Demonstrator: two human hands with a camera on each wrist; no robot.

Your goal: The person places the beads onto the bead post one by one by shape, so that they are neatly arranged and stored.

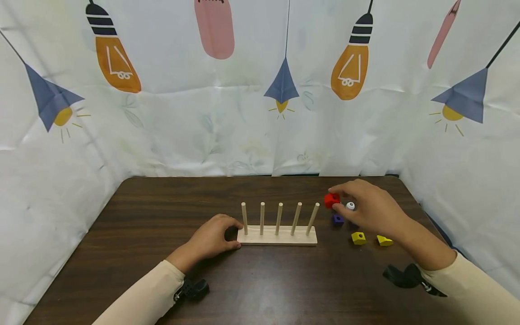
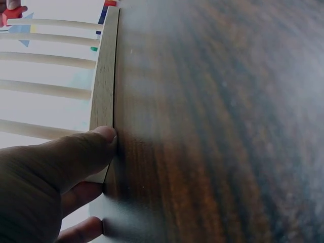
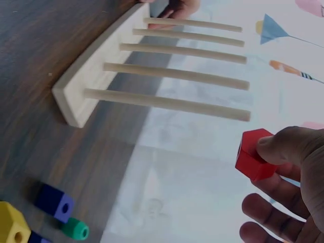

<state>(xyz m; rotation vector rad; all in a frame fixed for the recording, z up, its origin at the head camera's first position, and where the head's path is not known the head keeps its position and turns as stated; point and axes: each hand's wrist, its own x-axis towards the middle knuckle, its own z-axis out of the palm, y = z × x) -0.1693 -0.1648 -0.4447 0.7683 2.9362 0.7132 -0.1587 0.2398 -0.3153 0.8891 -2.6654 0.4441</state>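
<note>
A pale wooden peg stand (image 1: 280, 240) with several bare upright pegs sits on the table. My left hand (image 1: 212, 237) grips its left end between thumb and fingers; in the left wrist view the thumb (image 2: 96, 144) lies on the base's front edge. Off the table, my right hand (image 1: 371, 207) pinches a red hexagonal bead (image 1: 331, 200) between thumb and fingers, just right of the rightmost peg's top. In the right wrist view, the red bead (image 3: 253, 156) is apart from the pegs, and the other fingers are spread below it.
Right of the stand lie a purple cube bead (image 1: 337, 220), a white bead (image 1: 350, 206), a yellow block bead (image 1: 359, 238) and another yellow bead (image 1: 384, 240). A green bead (image 3: 76, 229) shows in the right wrist view. A patterned white curtain (image 1: 243, 126) surrounds the dark table (image 1: 264, 289).
</note>
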